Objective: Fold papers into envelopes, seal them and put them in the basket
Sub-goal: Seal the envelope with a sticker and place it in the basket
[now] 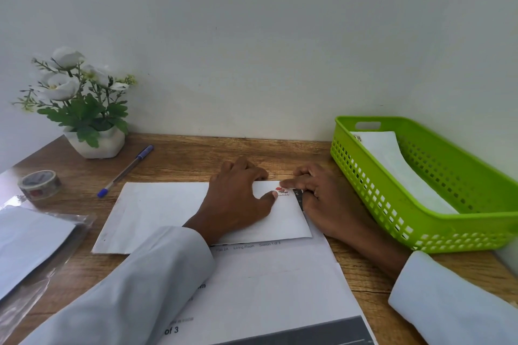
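A white envelope [157,213] lies flat across the middle of the wooden desk [182,159]. My left hand [238,199] presses down on its right half with the palm flat and the thumb stretched toward a small red sticker [282,191]. My right hand [322,196] rests at the envelope's right end, its fingertips pressing beside the sticker. A printed sheet [274,283] lies under the envelope's near edge, toward me. The green plastic basket [420,232] stands at the right and holds a white envelope [392,159].
A potted white flower [81,109] stands at the back left. A blue pen [126,171] and a tape roll [40,184] lie left of the envelope. A clear sleeve with white envelopes [30,244] sits at the left edge. The wall runs directly behind the desk.
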Tool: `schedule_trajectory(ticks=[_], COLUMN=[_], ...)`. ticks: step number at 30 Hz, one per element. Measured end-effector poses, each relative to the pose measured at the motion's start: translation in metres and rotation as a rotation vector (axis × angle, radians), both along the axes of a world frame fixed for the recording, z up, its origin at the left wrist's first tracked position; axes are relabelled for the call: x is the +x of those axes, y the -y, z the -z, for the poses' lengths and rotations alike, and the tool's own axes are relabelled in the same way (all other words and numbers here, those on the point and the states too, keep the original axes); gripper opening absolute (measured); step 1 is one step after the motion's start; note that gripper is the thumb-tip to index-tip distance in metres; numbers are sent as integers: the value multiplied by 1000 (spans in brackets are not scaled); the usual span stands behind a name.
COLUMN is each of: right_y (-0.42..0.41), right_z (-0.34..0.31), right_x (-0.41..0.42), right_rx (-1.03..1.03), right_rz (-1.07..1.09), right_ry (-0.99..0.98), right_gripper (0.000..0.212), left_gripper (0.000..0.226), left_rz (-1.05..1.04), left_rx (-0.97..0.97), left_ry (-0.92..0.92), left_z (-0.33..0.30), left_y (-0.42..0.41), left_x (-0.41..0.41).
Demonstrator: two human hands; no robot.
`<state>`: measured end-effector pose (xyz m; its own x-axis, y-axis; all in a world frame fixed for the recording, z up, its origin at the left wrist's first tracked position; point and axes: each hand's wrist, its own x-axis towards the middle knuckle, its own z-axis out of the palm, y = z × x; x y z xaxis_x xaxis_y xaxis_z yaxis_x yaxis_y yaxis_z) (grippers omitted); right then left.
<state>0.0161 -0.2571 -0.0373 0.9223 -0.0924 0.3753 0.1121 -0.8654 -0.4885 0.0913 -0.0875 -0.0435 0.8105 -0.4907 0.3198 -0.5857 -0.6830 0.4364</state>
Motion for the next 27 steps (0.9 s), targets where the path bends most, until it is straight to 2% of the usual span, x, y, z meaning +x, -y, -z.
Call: schedule_trajectory(ticks=[5, 10, 16, 21, 23, 27], right_y=[1, 0, 0, -2, -2, -1], right_z=[3, 2, -1, 0, 0, -1], right_x=[1, -2, -4, -11, -10, -7], right_rx=[-78, -44, 38, -44, 18, 310], right_rz=[-6, -93, -51, -137, -116, 29], right_ry=[-68, -16, 76, 138, 181, 347], right_gripper=[48, 50, 42, 41, 43, 37], left_gripper=[30, 30, 3, 12, 13, 14], left_rz=[-4, -62, -164, -195, -191, -193], left_rx=[-22, -8, -83, -70, -67, -63], left_ry=[-28, -14, -6, -3, -14, -45], left_z=[-4, -7, -10, -8, -9, -17], left_y=[-1, -2, -6, -6, -6, -14], left_x=[-1, -3, -4, -2, -1, 5])
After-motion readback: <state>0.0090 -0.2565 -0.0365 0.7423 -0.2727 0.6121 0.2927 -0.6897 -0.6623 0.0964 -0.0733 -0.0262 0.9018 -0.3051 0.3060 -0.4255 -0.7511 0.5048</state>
